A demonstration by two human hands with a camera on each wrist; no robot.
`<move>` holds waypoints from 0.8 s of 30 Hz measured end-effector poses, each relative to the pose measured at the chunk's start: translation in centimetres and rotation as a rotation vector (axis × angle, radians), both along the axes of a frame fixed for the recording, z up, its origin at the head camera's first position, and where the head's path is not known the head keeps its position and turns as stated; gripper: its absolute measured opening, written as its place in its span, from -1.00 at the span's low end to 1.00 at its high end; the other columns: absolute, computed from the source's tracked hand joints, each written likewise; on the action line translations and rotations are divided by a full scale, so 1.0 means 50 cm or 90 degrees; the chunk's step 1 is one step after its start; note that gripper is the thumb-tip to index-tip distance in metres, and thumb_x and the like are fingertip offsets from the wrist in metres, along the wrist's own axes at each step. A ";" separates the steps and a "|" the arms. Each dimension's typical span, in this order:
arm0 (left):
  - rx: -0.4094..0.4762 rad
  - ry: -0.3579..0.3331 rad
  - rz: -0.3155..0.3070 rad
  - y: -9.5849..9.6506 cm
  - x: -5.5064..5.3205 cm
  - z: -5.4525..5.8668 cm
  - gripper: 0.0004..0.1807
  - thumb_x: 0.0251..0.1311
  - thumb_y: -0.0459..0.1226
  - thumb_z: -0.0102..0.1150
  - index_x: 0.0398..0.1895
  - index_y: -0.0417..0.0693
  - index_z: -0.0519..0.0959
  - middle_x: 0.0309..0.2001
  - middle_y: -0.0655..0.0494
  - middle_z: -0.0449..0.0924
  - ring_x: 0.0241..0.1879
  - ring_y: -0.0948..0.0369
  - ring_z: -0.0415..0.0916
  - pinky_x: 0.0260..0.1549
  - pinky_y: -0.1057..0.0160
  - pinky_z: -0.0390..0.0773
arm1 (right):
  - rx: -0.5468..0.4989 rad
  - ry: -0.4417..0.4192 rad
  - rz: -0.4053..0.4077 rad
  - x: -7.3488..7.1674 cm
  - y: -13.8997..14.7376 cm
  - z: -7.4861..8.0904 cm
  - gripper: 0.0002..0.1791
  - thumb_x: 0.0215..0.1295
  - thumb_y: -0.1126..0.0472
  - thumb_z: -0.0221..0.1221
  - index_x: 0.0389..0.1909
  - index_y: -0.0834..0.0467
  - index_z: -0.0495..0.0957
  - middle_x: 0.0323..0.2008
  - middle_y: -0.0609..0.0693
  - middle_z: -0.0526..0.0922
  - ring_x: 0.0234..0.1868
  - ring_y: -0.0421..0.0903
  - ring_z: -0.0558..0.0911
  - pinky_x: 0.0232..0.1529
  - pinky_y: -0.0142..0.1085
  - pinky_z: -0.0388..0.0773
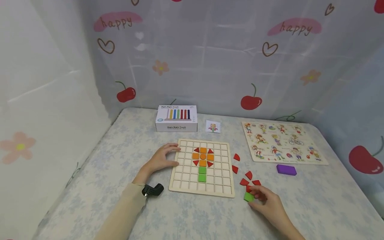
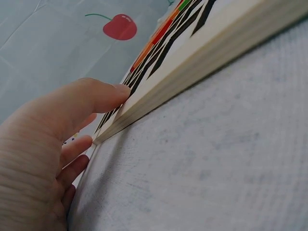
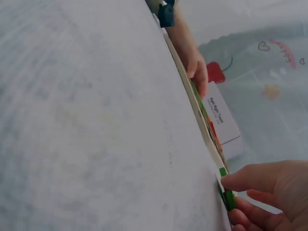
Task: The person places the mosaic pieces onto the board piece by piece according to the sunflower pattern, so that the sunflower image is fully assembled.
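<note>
A wooden grid board (image 1: 201, 193) lies on the table, with an orange circle (image 1: 203, 156), orange squares, red triangles and two green squares (image 1: 202, 178) set in its cells. My left hand (image 1: 162, 158) rests at the board's left edge; in the left wrist view its thumb (image 2: 113, 95) touches the rim, fingers loosely bent. To the right of the board, my right hand (image 1: 270, 203) pinches a green square tile (image 1: 248, 197) between thumb and fingers, close to the tabletop. Several red petal-shaped pieces (image 1: 248, 175) lie just beyond that hand, one partly hidden by its fingers.
Behind the board stand a white box (image 1: 176, 126) and a small pattern card (image 1: 213, 126). A wooden picture puzzle (image 1: 282, 141) lies at the back right, with a purple block (image 1: 286, 169) in front of it. Printed curtains rise around the table.
</note>
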State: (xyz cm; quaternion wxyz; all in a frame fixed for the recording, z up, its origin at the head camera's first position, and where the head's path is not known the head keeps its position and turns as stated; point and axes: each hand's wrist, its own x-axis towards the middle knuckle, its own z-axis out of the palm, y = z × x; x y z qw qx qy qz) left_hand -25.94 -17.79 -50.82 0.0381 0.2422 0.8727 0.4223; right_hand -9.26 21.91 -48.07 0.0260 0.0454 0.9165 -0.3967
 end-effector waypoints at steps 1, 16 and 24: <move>-0.001 0.000 -0.002 0.001 0.000 -0.001 -0.35 -0.04 -0.12 0.45 0.20 0.08 0.50 0.36 0.08 0.29 0.41 -0.01 0.16 0.36 -0.13 0.20 | -0.011 0.008 0.000 -0.001 -0.003 0.002 -0.51 -0.10 0.35 0.43 -0.05 0.17 0.59 -0.23 0.00 0.68 -0.32 -0.31 0.54 -0.30 -0.49 0.54; -0.002 0.004 -0.002 -0.003 0.003 0.000 -0.35 -0.04 -0.13 0.44 0.20 0.05 0.50 0.37 0.05 0.29 0.41 -0.05 0.15 0.35 -0.18 0.18 | -0.125 0.125 0.264 -0.071 -0.168 0.005 -0.65 -0.02 0.36 0.37 -0.14 0.21 0.60 -0.28 -0.04 0.64 -0.31 -0.16 0.54 -0.25 -0.43 0.57; -0.007 0.004 0.006 0.000 0.001 -0.001 -0.37 -0.05 -0.12 0.45 0.18 0.08 0.51 0.36 0.08 0.31 0.41 -0.02 0.16 0.36 -0.15 0.18 | -0.128 0.144 0.300 -0.090 -0.229 -0.009 -0.66 -0.04 0.42 0.36 -0.17 0.16 0.61 -0.33 -0.04 0.59 -0.33 -0.21 0.49 -0.34 -0.48 0.51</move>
